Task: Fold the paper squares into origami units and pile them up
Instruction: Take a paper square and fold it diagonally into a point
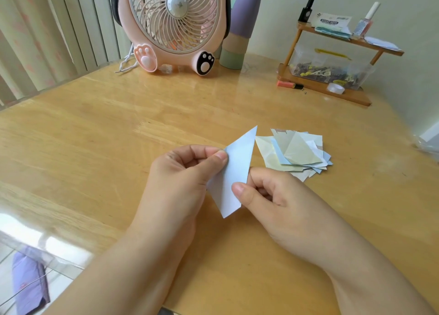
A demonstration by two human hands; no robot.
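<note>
A pale blue folded paper (234, 169), a long kite shape with its sharp tip pointing up and away, is held above the wooden table (95, 129). My left hand (183, 172) pinches its left edge between thumb and fingers. My right hand (268, 193) pinches its right edge lower down, thumb on top. Just right of the paper lies a loose pile of folded units (297, 152) in pale yellow, blue and white, flat on the table and apart from both hands.
A pink fan (175, 25) stands at the back of the table beside stacked pastel cups (240, 27). A small wooden shelf (332, 77) with bottles, a clear box and tape sits at the back right. A curtain hangs on the left.
</note>
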